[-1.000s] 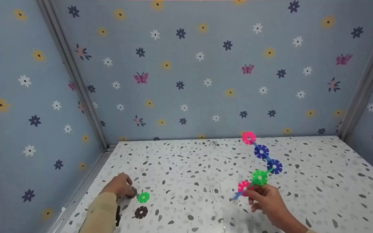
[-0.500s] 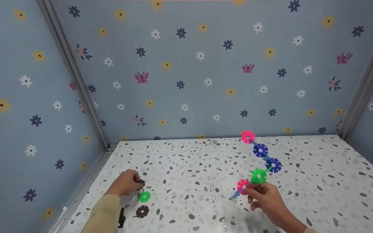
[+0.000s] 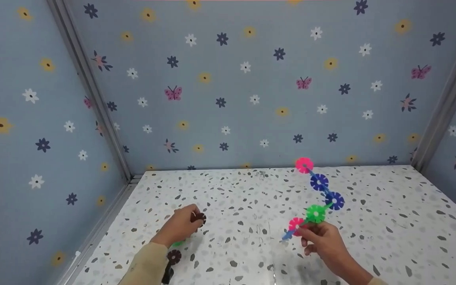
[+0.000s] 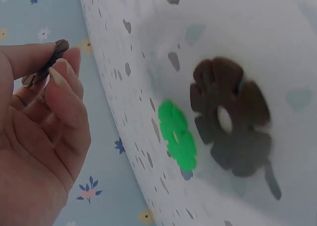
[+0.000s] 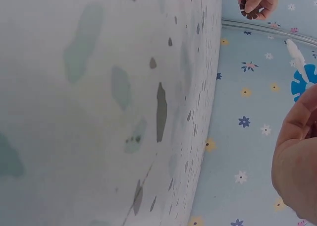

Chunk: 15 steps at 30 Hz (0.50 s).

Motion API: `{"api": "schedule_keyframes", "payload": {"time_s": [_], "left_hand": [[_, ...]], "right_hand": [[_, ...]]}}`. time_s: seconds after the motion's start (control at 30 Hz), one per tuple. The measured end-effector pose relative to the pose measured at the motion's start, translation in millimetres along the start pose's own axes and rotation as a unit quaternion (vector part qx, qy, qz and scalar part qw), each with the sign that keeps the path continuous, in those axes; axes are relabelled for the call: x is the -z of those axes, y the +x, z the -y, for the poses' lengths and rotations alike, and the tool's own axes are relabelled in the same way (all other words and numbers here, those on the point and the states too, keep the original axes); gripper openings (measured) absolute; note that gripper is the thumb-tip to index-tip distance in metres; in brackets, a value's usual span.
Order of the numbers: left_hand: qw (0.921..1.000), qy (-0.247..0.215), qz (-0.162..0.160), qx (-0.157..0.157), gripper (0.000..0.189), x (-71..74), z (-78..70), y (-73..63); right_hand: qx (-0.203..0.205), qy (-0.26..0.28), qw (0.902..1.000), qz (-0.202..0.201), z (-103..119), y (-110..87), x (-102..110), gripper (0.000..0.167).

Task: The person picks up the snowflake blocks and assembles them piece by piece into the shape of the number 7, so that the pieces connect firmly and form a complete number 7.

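Note:
My left hand [image 3: 180,225] pinches a brown notched disc [image 3: 201,219] between thumb and fingers, raised off the table; the left wrist view shows this brown disc [image 4: 52,62] edge-on. Below that hand a green notched disc [image 4: 177,136] and another brown disc [image 4: 232,118] lie on the table. In the head view the green one is mostly covered by the hand. My right hand [image 3: 325,241] holds a zigzag chain of interlocked discs near its lower end: pink [image 3: 296,226], green [image 3: 316,213], two dark blue [image 3: 334,201] and a pink top disc [image 3: 304,165], with a blue disc [image 3: 287,235] lowest.
The table [image 3: 244,206] is white with grey speckles. Flower-patterned panels [image 3: 228,87] stand behind it and at both sides, joined by metal posts [image 3: 89,87]. A dark strap-like object [image 3: 167,274] shows at the left wrist.
My left hand has lifted the brown disc and carried it rightward, passing over the green disc. The right hand and its chain have stayed nearly still.

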<state>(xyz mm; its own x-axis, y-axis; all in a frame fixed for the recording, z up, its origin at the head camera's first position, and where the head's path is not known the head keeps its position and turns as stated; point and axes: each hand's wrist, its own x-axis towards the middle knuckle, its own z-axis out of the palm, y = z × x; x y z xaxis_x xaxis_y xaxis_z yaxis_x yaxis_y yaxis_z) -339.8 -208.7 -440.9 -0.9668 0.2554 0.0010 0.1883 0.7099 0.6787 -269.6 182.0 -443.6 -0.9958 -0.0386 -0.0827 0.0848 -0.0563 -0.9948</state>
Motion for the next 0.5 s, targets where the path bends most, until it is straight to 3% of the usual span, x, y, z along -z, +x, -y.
{"api": "schedule_keyframes", "payload": {"time_s": [0.27, 0.5], "left_hand": [[0.9968, -0.025, 0.022, -0.073, 0.006, -15.4, -11.2, -1.4], [0.9928, -0.053, 0.015, -0.106, 0.005, -31.7, -28.8, -5.3]], "right_hand": [[-0.004, 0.009, 0.9998, -0.015, 0, 1.1, -1, 0.021], [-0.004, 0.005, 0.9995, -0.031, 2, 3.8, -5, 0.021]]}}
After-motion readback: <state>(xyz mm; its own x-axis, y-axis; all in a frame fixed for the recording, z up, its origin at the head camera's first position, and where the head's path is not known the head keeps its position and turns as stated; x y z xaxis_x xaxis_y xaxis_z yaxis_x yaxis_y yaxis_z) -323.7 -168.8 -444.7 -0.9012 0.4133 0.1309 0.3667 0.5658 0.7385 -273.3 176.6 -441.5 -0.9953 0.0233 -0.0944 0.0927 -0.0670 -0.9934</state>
